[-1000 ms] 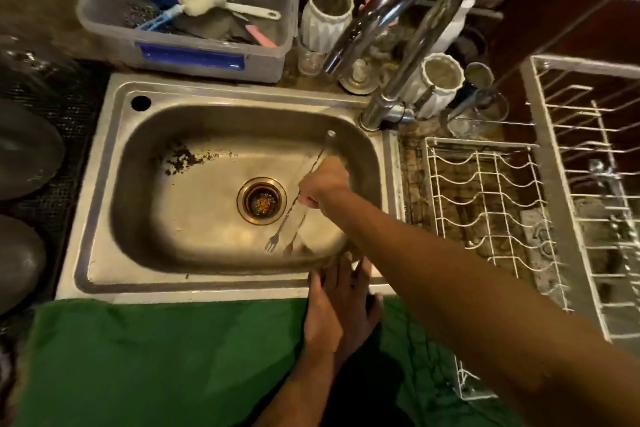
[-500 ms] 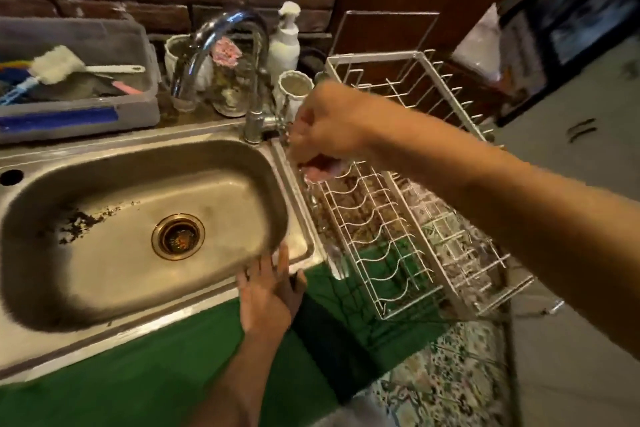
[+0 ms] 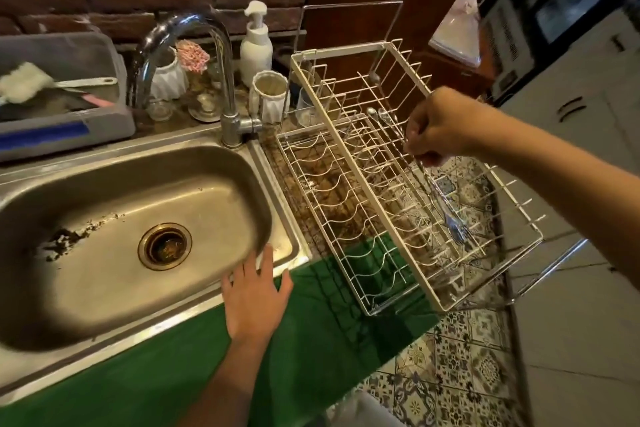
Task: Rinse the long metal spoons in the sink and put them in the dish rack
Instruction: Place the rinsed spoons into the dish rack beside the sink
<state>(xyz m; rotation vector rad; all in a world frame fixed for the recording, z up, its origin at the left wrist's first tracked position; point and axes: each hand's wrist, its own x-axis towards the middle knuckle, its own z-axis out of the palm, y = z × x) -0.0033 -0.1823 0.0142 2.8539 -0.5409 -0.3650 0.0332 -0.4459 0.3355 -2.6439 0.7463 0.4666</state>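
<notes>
Long metal spoons [image 3: 446, 208]: thin, stiff, light, likely slick when wet (blurred; ends seem forked), pinched at mid-shaft in the right hand [image 3: 437, 126], tips hanging below its fingers [image 3: 414, 135] inside the dish rack [image 3: 437, 302]; left hand [image 3: 255, 298] flat, fingers spread, on sink [image 3: 194, 305] rim.

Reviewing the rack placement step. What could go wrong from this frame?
1. The right hand pinches the long utensils by their top ends over the dish rack; their forked tips hang at open wire gaps, so they may slip through on release.
2. The rack's right side seems to overhang the tiled floor, so anything that drops through could land there.
3. The left hand rests on the sink rim, away from the rack, which is unsteadied.
</notes>
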